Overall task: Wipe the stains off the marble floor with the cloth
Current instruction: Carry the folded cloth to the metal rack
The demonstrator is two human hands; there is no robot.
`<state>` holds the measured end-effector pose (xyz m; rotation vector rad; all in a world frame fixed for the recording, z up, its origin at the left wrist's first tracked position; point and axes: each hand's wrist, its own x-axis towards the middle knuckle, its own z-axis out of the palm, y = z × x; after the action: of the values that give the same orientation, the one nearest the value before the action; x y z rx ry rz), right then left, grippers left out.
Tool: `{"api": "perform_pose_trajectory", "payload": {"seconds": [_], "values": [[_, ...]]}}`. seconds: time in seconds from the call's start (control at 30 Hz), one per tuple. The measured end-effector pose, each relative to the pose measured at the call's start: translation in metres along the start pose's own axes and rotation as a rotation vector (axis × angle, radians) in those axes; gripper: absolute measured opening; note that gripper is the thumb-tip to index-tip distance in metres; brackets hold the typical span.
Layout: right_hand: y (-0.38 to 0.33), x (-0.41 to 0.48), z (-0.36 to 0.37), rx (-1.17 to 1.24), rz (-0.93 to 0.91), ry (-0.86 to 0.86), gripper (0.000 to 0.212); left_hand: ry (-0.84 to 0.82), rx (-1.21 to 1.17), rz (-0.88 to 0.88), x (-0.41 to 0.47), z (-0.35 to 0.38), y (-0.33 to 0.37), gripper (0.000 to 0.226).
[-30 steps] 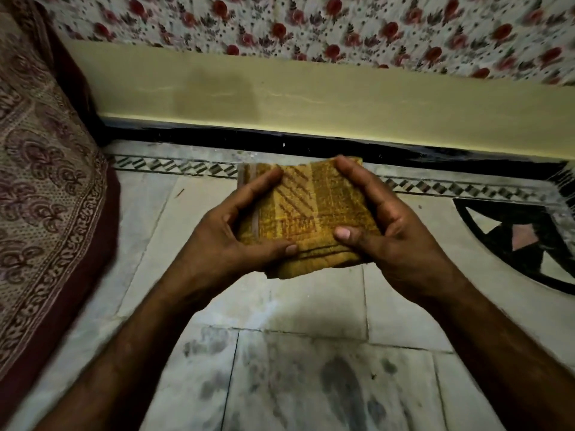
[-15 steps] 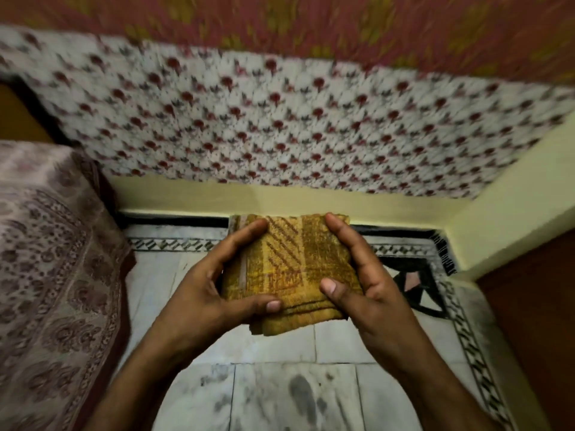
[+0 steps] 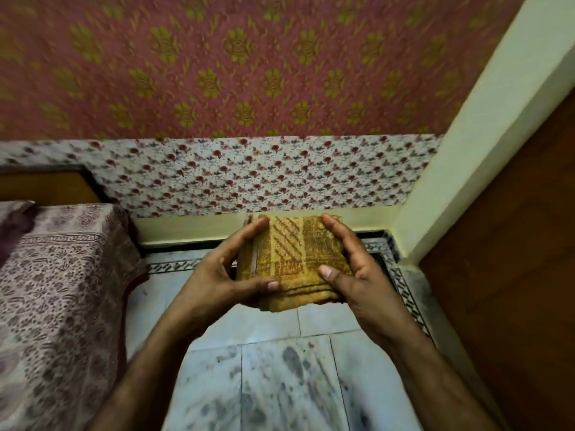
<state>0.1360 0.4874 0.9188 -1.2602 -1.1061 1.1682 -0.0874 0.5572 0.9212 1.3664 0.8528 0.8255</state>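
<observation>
Left hand [image 3: 217, 278] and right hand [image 3: 357, 275] grip folded yellow cloth [image 3: 289, 262] above stained marble floor [image 3: 280, 384].

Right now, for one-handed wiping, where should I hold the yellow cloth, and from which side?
Probably from above: palm on the cloth, fingers over its far edge. It is a thick, flat folded pad with its broad face showing; the left hand and right hand grip its sides.

The room is dimly and warmly lit. The far wall hanging [image 3: 249, 73] is smeared by motion blur; the cloth [image 3: 289, 259] is rendered sharper. Straight lines are bowed near the edges.
</observation>
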Motion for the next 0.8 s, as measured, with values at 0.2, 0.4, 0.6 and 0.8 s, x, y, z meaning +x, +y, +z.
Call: {"api": "perform_pose_trajectory", "payload": {"seconds": [0.2,0.4,0.6,0.8], "values": [[-0.014,-0.093,-0.029,-0.013,-0.053,0.009,0.079,-0.02,0.015,0.039,-0.074,0.061,0.01,0.091],[-0.02,-0.189,-0.053,-0.012,-0.097,0.006,0.078,-0.039,0.038,0.075,-0.155,0.123,0.016,0.094],[-0.015,-0.293,-0.077,-0.028,-0.114,0.024,0.078,-0.005,-0.008,0.086,-0.245,0.189,0.015,0.091],[-0.009,-0.378,-0.082,0.017,-0.14,0.119,0.077,-0.042,-0.041,0.099,-0.32,0.227,0.012,0.088]]}}
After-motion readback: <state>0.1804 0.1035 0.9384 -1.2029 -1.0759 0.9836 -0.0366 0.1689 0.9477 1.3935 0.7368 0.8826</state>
